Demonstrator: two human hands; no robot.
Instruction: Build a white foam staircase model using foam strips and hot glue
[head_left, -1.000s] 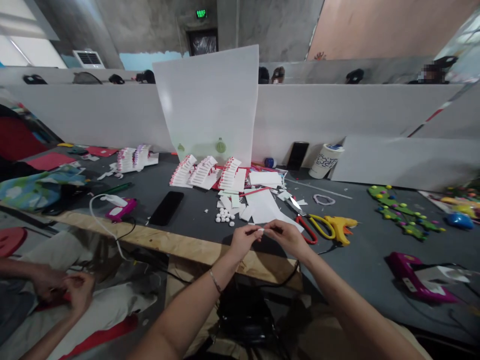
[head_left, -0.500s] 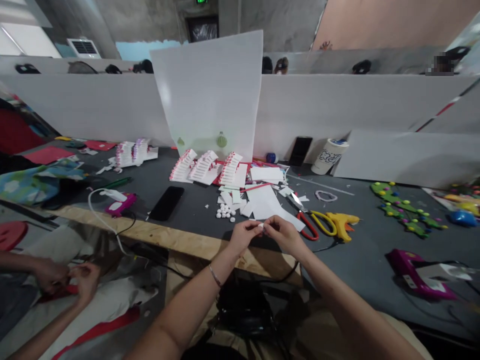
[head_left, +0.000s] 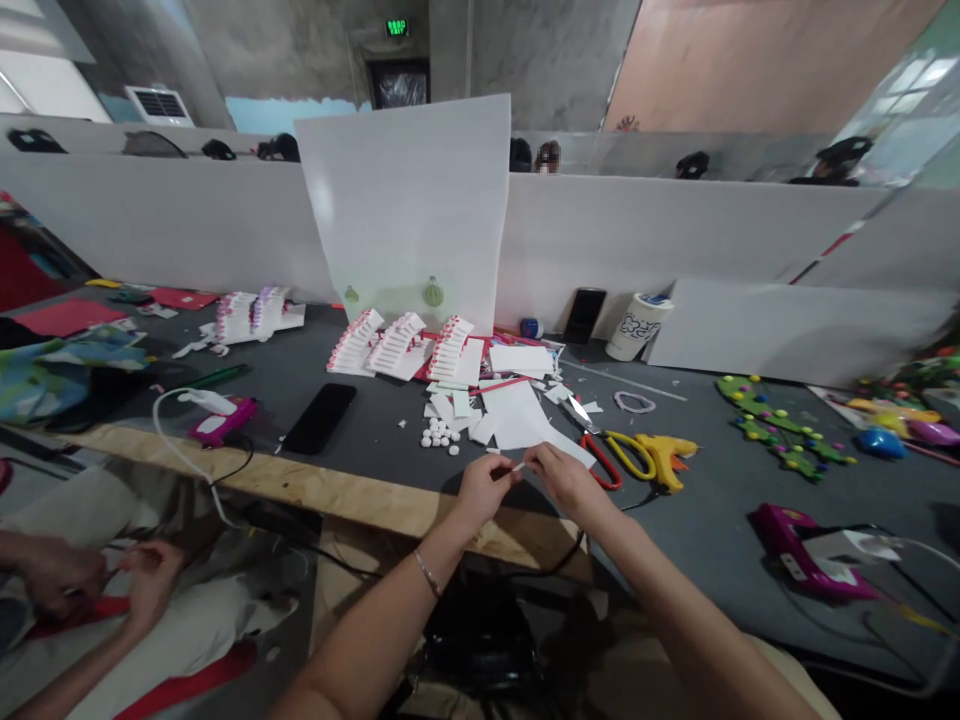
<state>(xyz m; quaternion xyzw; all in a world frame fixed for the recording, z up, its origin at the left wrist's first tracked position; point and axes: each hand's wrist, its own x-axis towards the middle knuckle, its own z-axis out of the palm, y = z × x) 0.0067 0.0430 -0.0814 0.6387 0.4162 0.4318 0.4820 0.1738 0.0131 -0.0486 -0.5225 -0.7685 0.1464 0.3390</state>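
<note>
Over the table's front edge, my left hand (head_left: 484, 488) and my right hand (head_left: 561, 480) meet with fingertips pinched. Between them shows a small white piece (head_left: 518, 466), thin like a paper strip; its exact kind is too small to tell. Both hands seem closed on it, though the fingers partly cover it. Just beyond my left hand lies a cluster of small white round pieces (head_left: 439, 434). White paper (head_left: 517, 415) lies past my fingers. Right of my right hand are scissors (head_left: 600, 445) with red and yellow handles and a yellow glue gun (head_left: 667, 458).
White folded cards with red tips (head_left: 405, 345) stand near a tall white board (head_left: 405, 210). A black phone (head_left: 321, 418) lies to the left. Purple power strips (head_left: 810, 555) with cords sit on both sides. A co-worker's hands (head_left: 150, 580) are at lower left.
My fingertips have moved slightly apart, and the white piece between them now looks thin rather than rounded. The view has tilted up and turned a little to the right.
</note>
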